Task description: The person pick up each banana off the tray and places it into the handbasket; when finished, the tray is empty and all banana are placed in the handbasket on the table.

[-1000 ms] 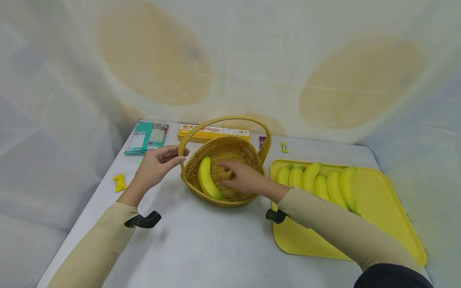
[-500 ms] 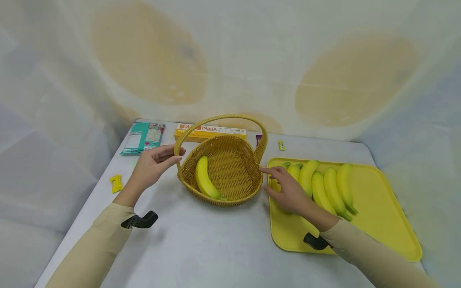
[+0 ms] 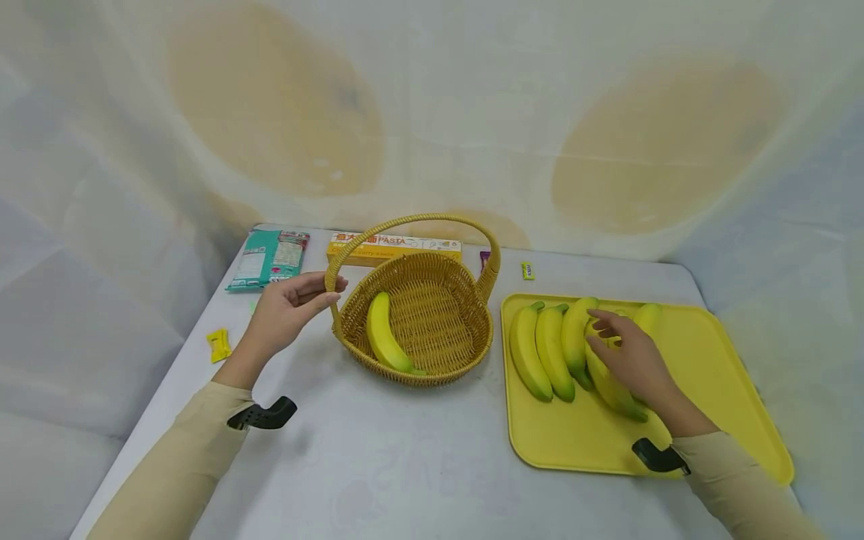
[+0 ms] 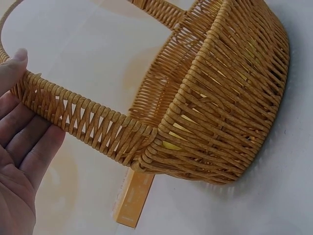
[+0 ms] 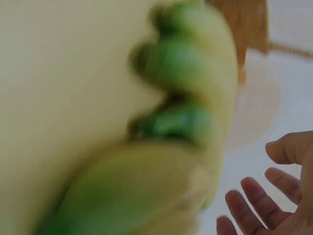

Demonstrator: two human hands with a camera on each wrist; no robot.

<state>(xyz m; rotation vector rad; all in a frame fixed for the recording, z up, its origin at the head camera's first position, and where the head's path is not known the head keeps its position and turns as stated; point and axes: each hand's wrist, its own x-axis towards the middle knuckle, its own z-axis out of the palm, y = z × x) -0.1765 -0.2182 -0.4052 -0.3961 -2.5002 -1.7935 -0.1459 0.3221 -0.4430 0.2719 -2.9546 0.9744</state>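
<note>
A person at a white desk holds a wicker basket by its arched handle, the left hand closed lightly, with the thumb on one side of the weave and the fingers on the other. With the basket as the centre of the clock, that hold sits between 9 and 10 o'clock, probably to keep the light basket from sliding.

A lone banana lies inside along the wall at 8 o'clock, its curve following the basket's side, which likely keeps it from rolling.

At 4 o'clock, a yellow tray carries a row of bananas, set side by side, perhaps so each can be picked singly. Over them is the right hand, fingers apart and loosely bent, with nothing visible in its hold; whether it touches the fruit cannot be told. It also hides part of the row, leaving the exact count unclear.

Around the far edge, a pasta box lies behind the basket at 12 o'clock and a teal packet at 10, with a yellow candy at 9 and a small green candy at 2, seemingly out of the hands' way.
</note>
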